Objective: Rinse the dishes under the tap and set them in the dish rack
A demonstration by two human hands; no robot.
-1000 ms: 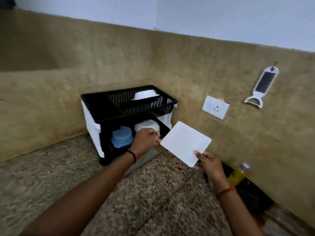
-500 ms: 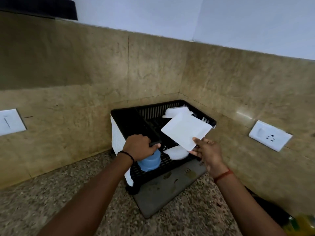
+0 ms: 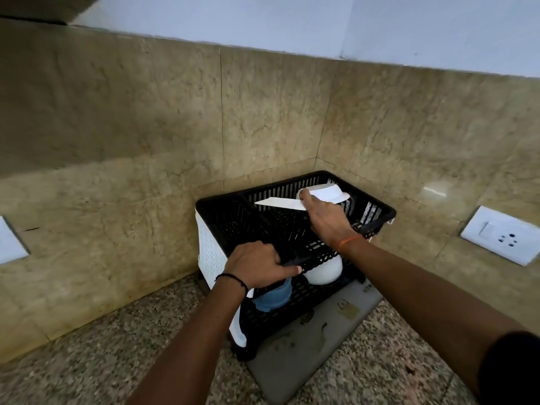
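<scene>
Both hands are busy: the left hand (image 3: 260, 266) grips the front rim of the dish rack (image 3: 222, 206), and the right hand (image 3: 324, 219) holds a flat white plate (image 3: 280, 203) by its edge over the upper basket. It looks thin, stiff and probably wet, so an edge pinch seems safest. A white dish (image 3: 327, 192) lies in the upper basket; below stand a blue cup (image 3: 273, 298) and a white bowl (image 3: 324, 271).
</scene>
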